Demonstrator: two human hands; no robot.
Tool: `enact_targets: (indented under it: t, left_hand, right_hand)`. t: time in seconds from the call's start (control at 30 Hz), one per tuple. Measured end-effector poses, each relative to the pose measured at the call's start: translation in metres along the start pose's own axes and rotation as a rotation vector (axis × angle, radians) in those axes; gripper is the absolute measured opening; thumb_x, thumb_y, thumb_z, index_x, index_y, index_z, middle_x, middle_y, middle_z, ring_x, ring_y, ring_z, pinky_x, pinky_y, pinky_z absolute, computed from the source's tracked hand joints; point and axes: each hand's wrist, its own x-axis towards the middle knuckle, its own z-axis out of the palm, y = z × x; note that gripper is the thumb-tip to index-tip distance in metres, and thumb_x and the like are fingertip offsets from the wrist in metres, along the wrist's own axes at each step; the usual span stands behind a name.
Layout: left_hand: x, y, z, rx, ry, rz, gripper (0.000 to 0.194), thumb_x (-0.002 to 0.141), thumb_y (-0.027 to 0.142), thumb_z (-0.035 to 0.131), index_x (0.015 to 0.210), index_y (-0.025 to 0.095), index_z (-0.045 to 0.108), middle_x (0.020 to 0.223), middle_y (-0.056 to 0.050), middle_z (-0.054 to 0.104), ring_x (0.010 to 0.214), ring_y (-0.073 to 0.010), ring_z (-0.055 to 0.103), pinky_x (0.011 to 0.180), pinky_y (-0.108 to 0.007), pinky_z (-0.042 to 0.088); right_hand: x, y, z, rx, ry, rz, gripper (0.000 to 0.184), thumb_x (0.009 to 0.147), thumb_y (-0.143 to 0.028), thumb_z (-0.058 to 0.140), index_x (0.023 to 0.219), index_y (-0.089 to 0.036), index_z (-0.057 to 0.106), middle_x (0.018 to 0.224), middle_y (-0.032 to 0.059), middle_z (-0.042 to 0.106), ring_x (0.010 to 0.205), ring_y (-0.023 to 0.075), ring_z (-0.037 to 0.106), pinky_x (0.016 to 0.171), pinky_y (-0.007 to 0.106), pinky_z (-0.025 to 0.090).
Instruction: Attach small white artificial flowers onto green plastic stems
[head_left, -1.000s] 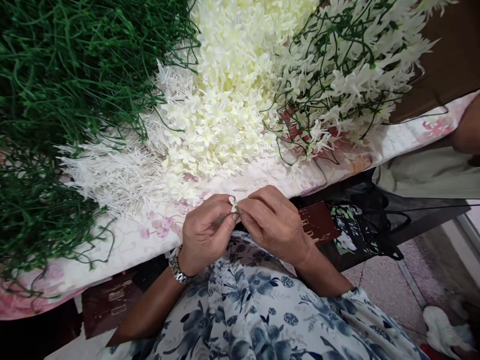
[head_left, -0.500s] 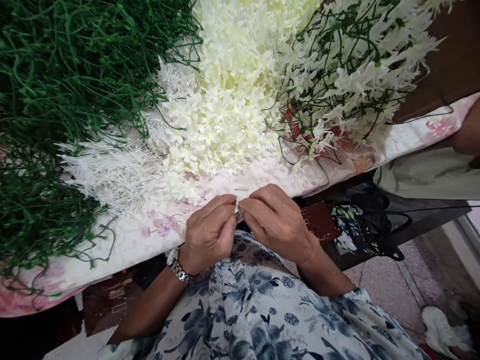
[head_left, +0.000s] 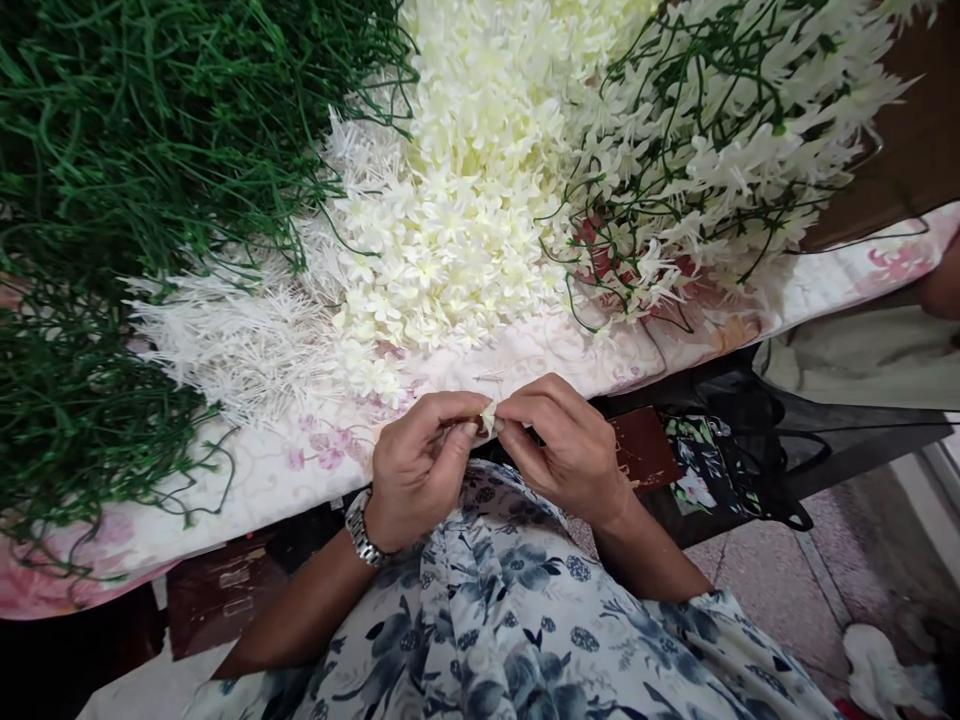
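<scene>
Between my fingertips, just off the table's front edge, is a small whitish flower piece [head_left: 488, 416], mostly covered by the fingers. My left hand [head_left: 424, 455], with a metal watch at its wrist, pinches it from one side. From the other side my right hand [head_left: 559, 445] is closed in a pinch on the same piece. Right beyond my hands lies a heap of cream artificial flower heads [head_left: 450, 240]. Thin white stamen-like spikes [head_left: 240, 340] are piled to its left.
Green artificial stems [head_left: 165, 130] fill the left of the table. Finished-looking white flowers on green stems [head_left: 720, 150] lie at the right. A floral tablecloth [head_left: 277, 480] covers the table. Below its edge sits a black floral bag [head_left: 697, 470]. Another person's arm [head_left: 946, 275] shows at the far right.
My fingertips have shifted slightly to the right and parted a little, so more of the small whitish piece shows. The heaps have kept their arrangement, and the whole view has moved slightly.
</scene>
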Motion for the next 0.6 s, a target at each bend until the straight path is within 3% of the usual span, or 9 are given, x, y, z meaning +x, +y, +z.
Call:
enact_targets:
  t: [0.3, 0.6]
  left_hand:
    - [0.0034, -0.0007, 0.0040, -0.169, -0.027, -0.083, 0.011, 0.078, 0.008, 0.059, 0.082, 0.018, 0.061, 0.081, 0.000, 0.065, 0.073, -0.0076, 0.061, 0.065, -0.016, 0.050]
    - [0.0074, 0.0013, 0.0002, -0.216, -0.022, -0.026, 0.012, 0.075, 0.005, 0.062, 0.076, 0.017, 0.062, 0.075, -0.001, 0.064, 0.069, -0.0086, 0.060, 0.062, -0.018, 0.049]
  right_hand:
    - [-0.0043, 0.0021, 0.0105, 0.119, 0.079, 0.010, 0.016, 0.078, -0.006, 0.056, 0.091, -0.017, 0.058, 0.077, 0.0045, 0.060, 0.073, 0.0134, 0.056, 0.062, 0.026, 0.048]
    - [-0.0004, -0.0018, 0.0082, 0.208, 0.046, 0.039, 0.015, 0.080, -0.006, 0.055, 0.089, -0.017, 0.056, 0.073, 0.0020, 0.058, 0.069, 0.0116, 0.054, 0.061, 0.024, 0.046]
